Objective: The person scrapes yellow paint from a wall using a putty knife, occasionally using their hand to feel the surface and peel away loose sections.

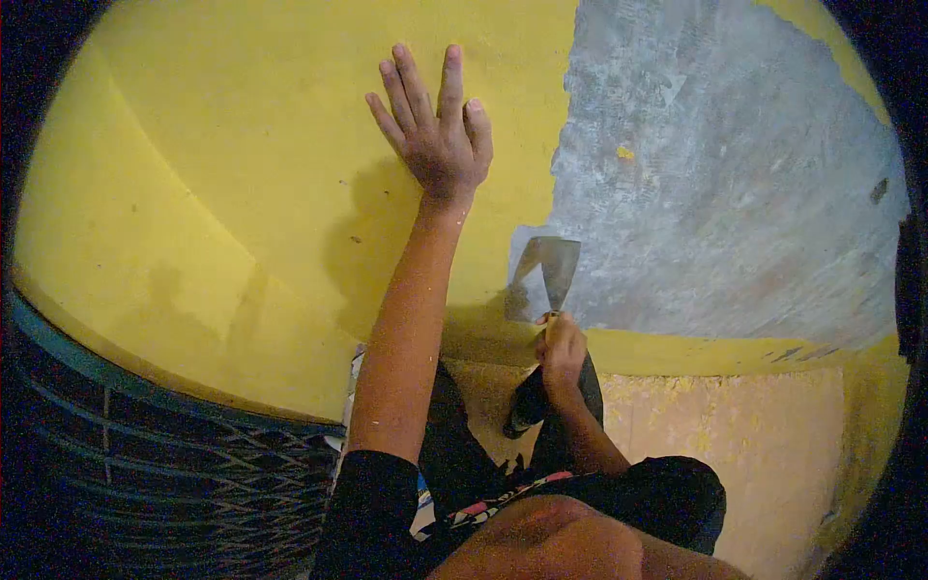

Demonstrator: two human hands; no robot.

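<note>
My left hand (445, 140) lies flat against the yellow wall (271, 116), fingers spread, with nothing in it. Lower and to the right, my right hand (563, 353) is closed round the handle of a putty knife (560, 266). The knife's wide metal blade points up and overlaps a small grey scraped patch at the border of the yellow paint. Right of that border spreads a large bare grey area (725, 184) with streaks and one small yellow fleck (625, 153).
At the lower left stands a dark metal lattice grille (193, 454). Yellow flakes are scattered over the pale floor (725, 445) at the foot of the wall. My dark-clad legs are below my hands, close to the wall.
</note>
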